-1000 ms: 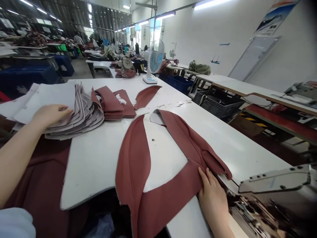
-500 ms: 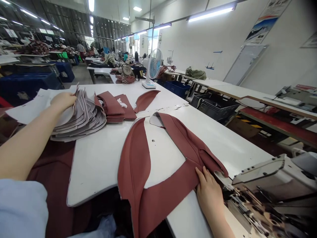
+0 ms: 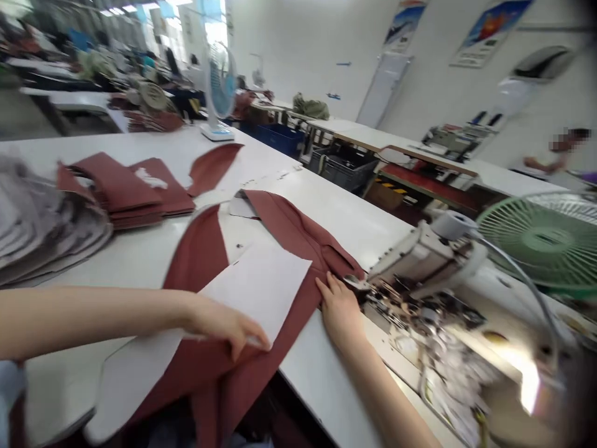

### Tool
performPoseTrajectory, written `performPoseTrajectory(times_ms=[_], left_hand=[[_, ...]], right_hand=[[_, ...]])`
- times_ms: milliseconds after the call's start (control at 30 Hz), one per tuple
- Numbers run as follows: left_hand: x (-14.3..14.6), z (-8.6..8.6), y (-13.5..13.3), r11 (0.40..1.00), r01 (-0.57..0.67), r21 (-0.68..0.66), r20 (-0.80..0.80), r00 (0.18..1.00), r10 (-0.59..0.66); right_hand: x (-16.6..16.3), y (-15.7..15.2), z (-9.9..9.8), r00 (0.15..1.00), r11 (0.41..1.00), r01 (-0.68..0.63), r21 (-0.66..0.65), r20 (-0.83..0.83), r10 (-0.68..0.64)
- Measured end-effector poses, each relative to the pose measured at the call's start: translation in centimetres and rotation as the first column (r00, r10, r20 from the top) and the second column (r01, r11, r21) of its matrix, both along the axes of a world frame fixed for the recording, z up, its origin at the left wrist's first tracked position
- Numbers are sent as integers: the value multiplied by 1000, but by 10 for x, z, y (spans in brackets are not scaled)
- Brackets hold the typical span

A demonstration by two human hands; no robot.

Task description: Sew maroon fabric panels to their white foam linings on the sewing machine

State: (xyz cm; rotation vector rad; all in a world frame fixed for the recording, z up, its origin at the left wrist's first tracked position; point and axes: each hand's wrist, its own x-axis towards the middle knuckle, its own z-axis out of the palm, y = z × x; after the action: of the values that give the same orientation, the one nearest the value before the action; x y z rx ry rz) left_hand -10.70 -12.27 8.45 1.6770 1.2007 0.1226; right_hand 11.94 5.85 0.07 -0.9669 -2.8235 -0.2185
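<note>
My left hand (image 3: 224, 320) reaches across the table and grips the edge of a white-backed fabric panel (image 3: 265, 280) with bent fingers. This panel lies partly over the sewn maroon cover piece (image 3: 289, 218), whose curved flap (image 3: 198, 249) shows behind it. Flat on the maroon band, close to the sewing machine (image 3: 410, 261), rests my right hand (image 3: 342, 308) with its fingers spread. The cover's far right end reaches the machine's foot area. Its near end drops over the table edge.
A stack of grey-backed panels (image 3: 41, 218) lies at left, with folded maroon pieces (image 3: 116, 186) beyond it. One loose maroon piece (image 3: 214, 168) lies near a white fan (image 3: 219, 87). A green fan (image 3: 545, 239) stands at right, and a person (image 3: 559, 152) is behind it.
My left hand has come from the stack toward the middle, bringing a white-backed panel over the maroon cover. My right hand remains on the cover. The view has turned right.
</note>
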Motion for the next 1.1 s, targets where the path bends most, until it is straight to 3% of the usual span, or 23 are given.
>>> performPoseTrajectory(times_ms=[67,133,167,233,300,367,467,600,733,867,1000,1100], left_hand=[[9,-5,15,966,206,-155,60,978,-199],[6,-3,46,950,274,-148,20,961,-275],[4,-2,66,971,228,-78,-37,972,-231],[1,-6,109,981,57,188,-175,984,-23],[1,-20,141,901,-40,432,-282,943,178],[3,-38,159,858,-63,510,-314,915,253],[11,-57,165,857,-68,511,-198,961,194],[34,-59,177,784,-1,620,-40,999,33],[59,-62,205,679,214,702,-214,973,-85],[61,-76,218,536,318,783,-384,923,13],[55,-84,214,548,167,820,-320,927,198],[61,-85,207,627,21,779,-238,935,264]], right_hand=[[6,-11,0,1000,1000,0,-24,14,1],[11,-20,-3,1000,999,14,-30,-2,-14],[13,-23,-6,999,999,25,-31,-19,-26],[16,-27,-9,997,998,44,-40,-57,-46],[18,-28,-12,994,997,51,-53,-93,-56],[19,-28,-12,990,997,46,-61,-128,-54],[18,-24,-11,986,997,35,-71,-163,-47],[15,-19,-11,985,995,12,-103,-169,-29],[14,-18,-16,993,994,2,-111,-121,-15],[14,-19,-19,994,998,-2,-57,-107,-4],[18,-18,-16,996,999,-11,-41,-89,8],[29,-22,-11,998,998,-33,-44,-55,30]])
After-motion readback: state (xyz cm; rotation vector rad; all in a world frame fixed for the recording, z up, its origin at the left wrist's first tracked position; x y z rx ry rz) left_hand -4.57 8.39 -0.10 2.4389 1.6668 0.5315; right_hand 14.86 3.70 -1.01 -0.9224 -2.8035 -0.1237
